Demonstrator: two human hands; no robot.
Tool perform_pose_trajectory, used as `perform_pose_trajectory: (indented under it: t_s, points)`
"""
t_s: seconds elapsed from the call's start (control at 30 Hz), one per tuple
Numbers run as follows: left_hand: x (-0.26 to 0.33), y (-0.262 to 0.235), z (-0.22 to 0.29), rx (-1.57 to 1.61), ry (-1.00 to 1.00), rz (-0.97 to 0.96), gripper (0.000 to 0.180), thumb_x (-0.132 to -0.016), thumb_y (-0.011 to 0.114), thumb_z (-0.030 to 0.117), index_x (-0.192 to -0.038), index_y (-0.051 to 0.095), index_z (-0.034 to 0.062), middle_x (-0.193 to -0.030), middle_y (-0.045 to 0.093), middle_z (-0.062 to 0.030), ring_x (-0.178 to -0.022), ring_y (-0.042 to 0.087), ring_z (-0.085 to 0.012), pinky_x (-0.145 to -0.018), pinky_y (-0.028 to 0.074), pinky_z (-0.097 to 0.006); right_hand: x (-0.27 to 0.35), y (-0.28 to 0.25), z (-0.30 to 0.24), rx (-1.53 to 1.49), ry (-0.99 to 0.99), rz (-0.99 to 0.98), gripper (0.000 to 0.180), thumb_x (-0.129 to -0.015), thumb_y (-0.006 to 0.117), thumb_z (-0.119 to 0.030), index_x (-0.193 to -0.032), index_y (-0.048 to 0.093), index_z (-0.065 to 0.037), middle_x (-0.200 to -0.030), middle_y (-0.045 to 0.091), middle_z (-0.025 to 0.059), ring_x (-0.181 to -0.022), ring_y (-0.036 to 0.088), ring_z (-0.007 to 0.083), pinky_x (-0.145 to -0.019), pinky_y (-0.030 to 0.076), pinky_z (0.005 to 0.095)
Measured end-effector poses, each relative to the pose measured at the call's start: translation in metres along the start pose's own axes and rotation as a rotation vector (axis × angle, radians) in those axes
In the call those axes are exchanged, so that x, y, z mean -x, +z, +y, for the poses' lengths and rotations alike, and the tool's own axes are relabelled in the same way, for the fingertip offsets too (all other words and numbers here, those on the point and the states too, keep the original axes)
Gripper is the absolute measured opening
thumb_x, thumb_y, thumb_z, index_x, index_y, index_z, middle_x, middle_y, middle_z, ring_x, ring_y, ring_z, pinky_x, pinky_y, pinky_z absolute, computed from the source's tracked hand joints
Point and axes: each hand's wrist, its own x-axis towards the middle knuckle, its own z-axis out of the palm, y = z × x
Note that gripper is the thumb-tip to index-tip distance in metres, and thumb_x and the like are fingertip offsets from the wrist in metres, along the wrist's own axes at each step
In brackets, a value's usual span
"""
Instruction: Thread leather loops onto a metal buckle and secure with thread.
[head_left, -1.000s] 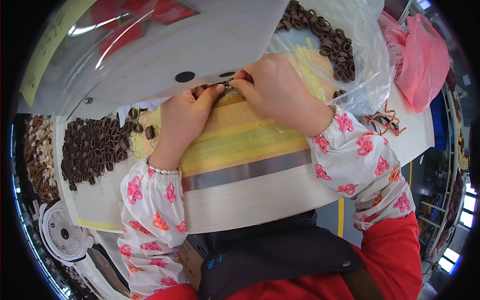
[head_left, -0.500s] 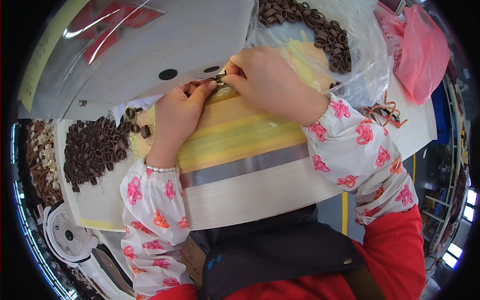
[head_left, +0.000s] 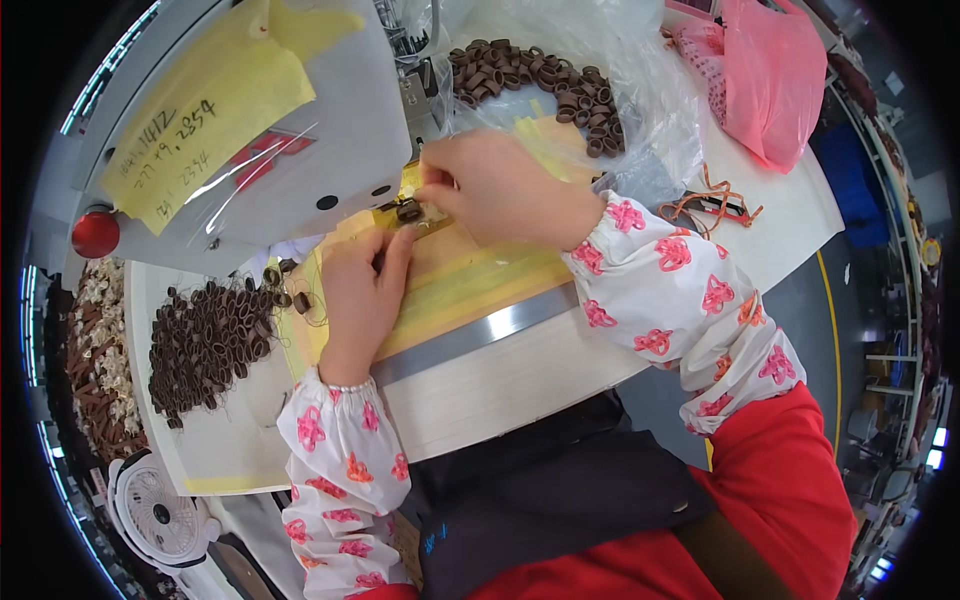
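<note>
My left hand [head_left: 362,285] is at the front of the grey sewing machine [head_left: 330,130], its thumb and fingers curled closed. My right hand [head_left: 495,190] is across from it, fingers bent and thumb tip close to the forefinger. Between the two hands lies a small dark brown loop [head_left: 408,211], right by both thumb tips. Whether either hand grips it I cannot make out. Under my hands is a work surface with yellow tape [head_left: 470,262] and a metal strip [head_left: 490,328] along its near edge.
Brown loops with loose threads [head_left: 215,345] are heaped at left. More loops [head_left: 590,100] lie on a clear plastic bag [head_left: 660,125] at the back right. Beyond are a pink bag [head_left: 770,85] and orange cord [head_left: 715,205]. A white fan [head_left: 160,510] is at lower left.
My view has shifted, showing more of the machine. My hands have drawn apart a little, and the brown loop between them now shows plainly.
</note>
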Motion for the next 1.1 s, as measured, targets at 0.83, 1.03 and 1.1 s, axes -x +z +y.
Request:
perform_pose_trajectory:
  t_s: [0.83,1.03,1.1]
  points:
    - [0.002,0.01,-0.004,-0.075,0.031,0.068,0.017,-0.084,0.052,0.011,-0.095,0.05,-0.0021,-0.089,0.055,-0.0174,-0.081,0.054,-0.0305,-0.071,0.042,-0.038,0.017,-0.075,0.076,0.553,0.006,0.011,0.008,-0.071,0.059,-0.006,-0.076,0.055,-0.001,-0.085,0.055,0.0108,-0.078,0.056,0.0301,-0.065,0.047,0.0374]
    - [0.0,-0.005,-0.003,0.127,-0.205,-0.121,0.014,-0.085,0.052,0.01,-0.093,0.053,-0.0007,-0.084,0.058,-0.0115,-0.069,0.053,-0.0181,-0.066,0.043,-0.028,0.004,-0.03,-0.003,-0.456,0.169,-0.186,0.013,-0.075,0.063,-0.008,-0.08,0.056,0.001,-0.071,0.059,0.0066,-0.065,0.059,0.0144,-0.058,0.046,0.0251]
    - [0.002,0.001,-0.003,0.39,-0.158,-0.015,0.014,-0.084,0.054,0.01,-0.092,0.056,-0.0018,-0.075,0.057,-0.0085,-0.062,0.052,-0.015,-0.057,0.041,-0.027,0.005,-0.018,-0.008,-0.693,0.279,-0.279,0.014,-0.076,0.064,-0.008,-0.081,0.056,0.003,-0.071,0.059,0.0056,-0.064,0.059,0.0112,-0.057,0.046,0.0225]
